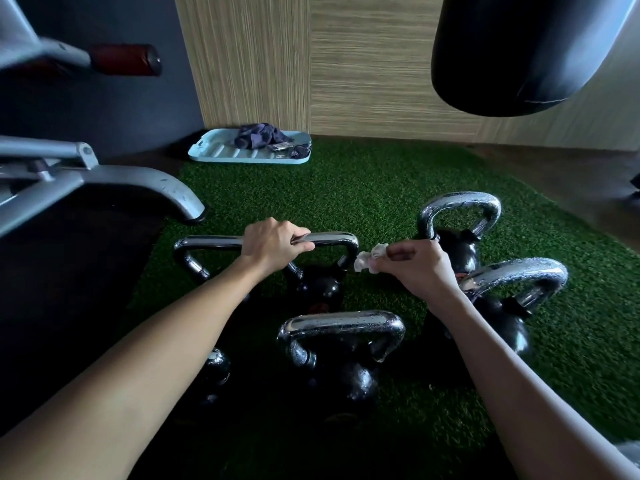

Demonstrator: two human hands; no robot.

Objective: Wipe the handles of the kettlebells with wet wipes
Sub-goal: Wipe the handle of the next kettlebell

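Several black kettlebells with chrome handles stand on green turf. My left hand [273,245] grips the top bar of the left kettlebell's chrome handle [332,237], whose black body [318,289] sits below. My right hand [420,268] pinches a crumpled white wet wipe [369,259] just right of that handle's corner, apart from it. A near kettlebell handle [341,325] shows water droplets. Two more handles stand to the right, one at the back [460,206] and one nearer [516,275], partly hidden by my right hand.
A light blue tray [221,152] with a dark cloth [259,135] lies by the wooden wall. A grey machine frame [138,183] stands at left. A black punching bag [519,53] hangs at upper right. Green turf [363,188] lies open between tray and kettlebells.
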